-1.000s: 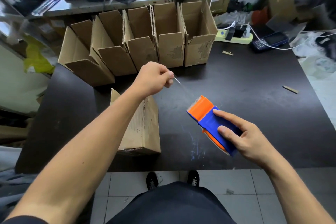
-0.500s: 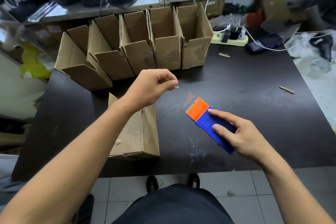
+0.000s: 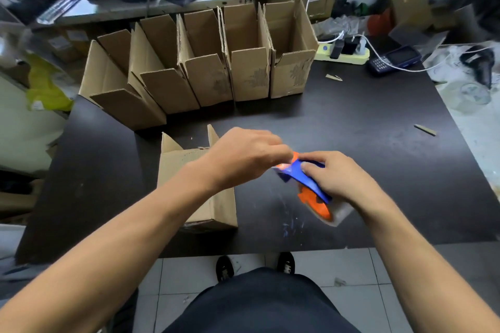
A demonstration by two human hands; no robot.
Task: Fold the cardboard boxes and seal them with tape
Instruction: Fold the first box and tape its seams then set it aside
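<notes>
Far left to centre: a row of opened cardboard boxes (image 3: 205,67), upright, flaps raised, standing against the far edge of the dark table (image 3: 365,127). Nearer, left of centre: one box (image 3: 194,192) upright close to the near edge, two flap corners poking up, top not yet closed.

Just right of that box: left hand (image 3: 243,155), fingers bunched at the front end of the tape dispenser (image 3: 305,184), apparently pinching at the tape end, though blurred and too small to confirm any tape between the fingertips. Right of it: right hand (image 3: 338,178) wrapped over the blue and orange dispenser body, held above the table, near the box but apart from it.

Probable step: catching the loose tape end. Best done by holding the dispenser steady, lifting the end cleanly off the blade, pulling straight out without twisting, keeping the sticky side off the fingers. Then flaps down flat first, tape centred along the seam.

Far right: power strip (image 3: 343,53) and handset (image 3: 393,59) with cables.
</notes>
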